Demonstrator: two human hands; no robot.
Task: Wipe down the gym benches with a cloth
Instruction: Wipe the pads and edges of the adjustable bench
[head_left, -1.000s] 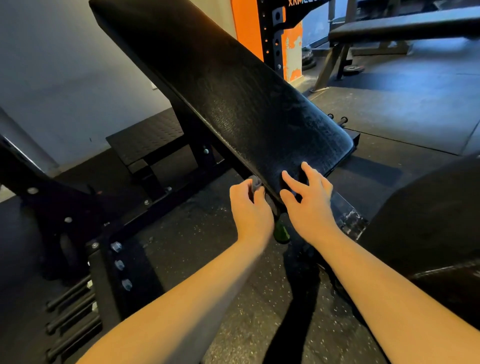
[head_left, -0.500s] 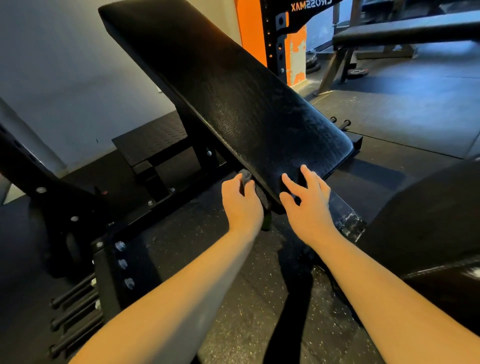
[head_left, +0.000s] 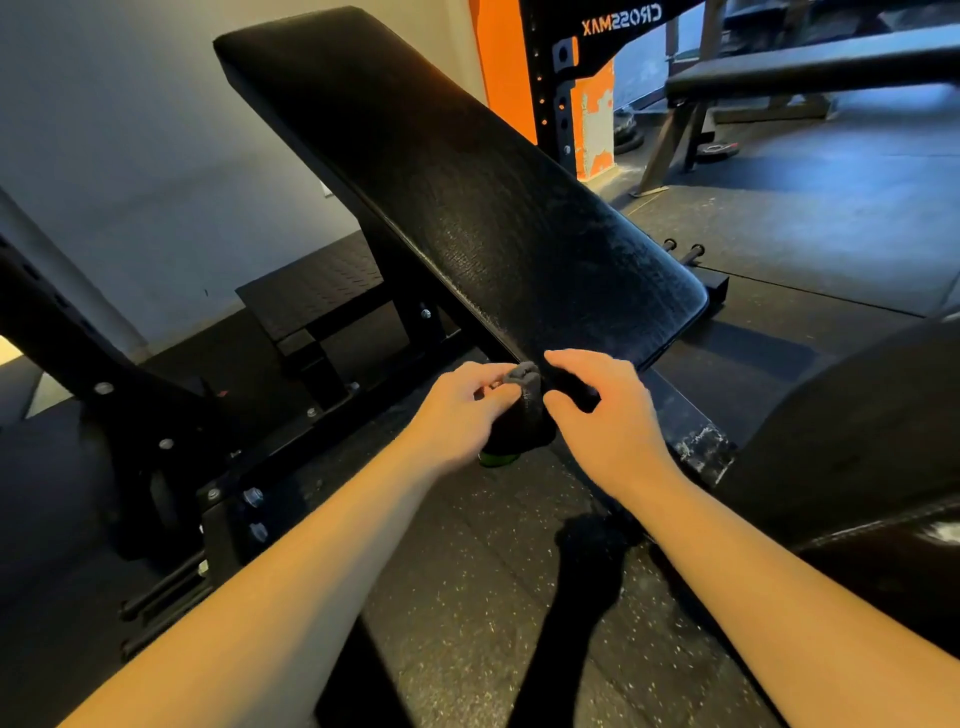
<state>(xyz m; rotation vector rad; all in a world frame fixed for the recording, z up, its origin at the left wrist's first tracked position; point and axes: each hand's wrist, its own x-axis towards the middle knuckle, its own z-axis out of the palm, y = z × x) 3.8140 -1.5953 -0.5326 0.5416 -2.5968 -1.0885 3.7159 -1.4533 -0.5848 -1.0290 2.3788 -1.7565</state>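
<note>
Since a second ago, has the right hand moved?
Yes: the right hand slid slightly left along the lower edge of the bench pad, toward the cloth.

Leather-look black cover on the bench pad (head_left: 467, 197), grainy, dull sheen, whitish scuffed patches toward its lower end. The cloth (head_left: 522, 415) is dark soft fabric, matt, with a grey knit-looking tip and a bright green edge at the bottom. The bench frame (head_left: 135, 405) is black painted metal, matt, with bare silvery bolts. The foot plate (head_left: 317, 291) is black with a raised tread pattern. The floor (head_left: 467, 597) looks like rubber: black, matt, rough, pale flecks. The rack post (head_left: 595, 119) has orange paint, chipped to white.
</note>
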